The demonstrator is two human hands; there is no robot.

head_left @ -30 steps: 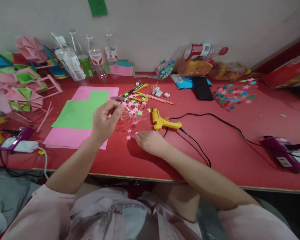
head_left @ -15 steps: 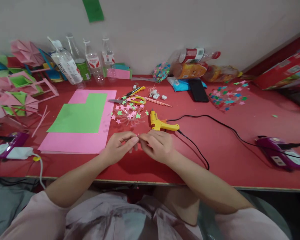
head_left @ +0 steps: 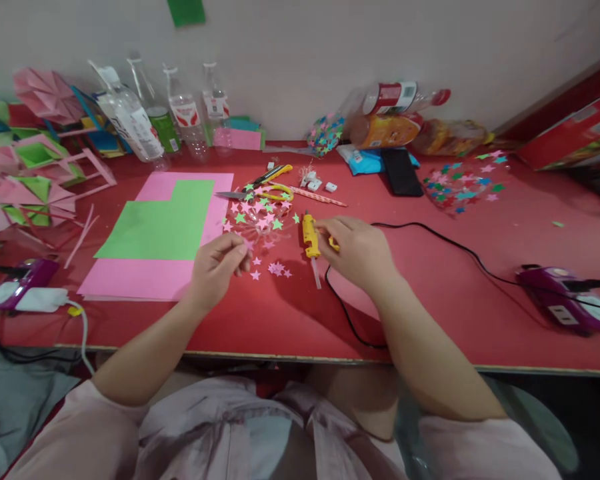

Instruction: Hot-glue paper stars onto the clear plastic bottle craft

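My left hand (head_left: 220, 265) hovers over the pink sheet's right edge, thumb and fingers pinched together. A bit of pink shows at its fingertips, but whether it is held I cannot tell. Several small pink stars (head_left: 276, 269) lie on the red table just right of that hand. My right hand (head_left: 360, 253) is closed around the handle of a yellow hot glue gun (head_left: 311, 235), covering most of the grip. A clear glue stick (head_left: 316, 272) sticks out of the gun's back end. Beyond the left hand, pink and green stars (head_left: 263, 215) cover a clear plastic piece.
Green paper (head_left: 160, 223) rests on pink paper (head_left: 130, 279) at left. Scissors (head_left: 233, 195), a box cutter (head_left: 273, 175) and a phone (head_left: 401, 173) lie farther back. Bottles (head_left: 185, 117) stand along the wall. A black cord (head_left: 440, 247) runs to a purple power strip (head_left: 565, 300).
My hands, together before, have moved apart. The right one went right and took the glue gun's handle, turning the gun; the left moved left. Pink stars once behind the hands now show.
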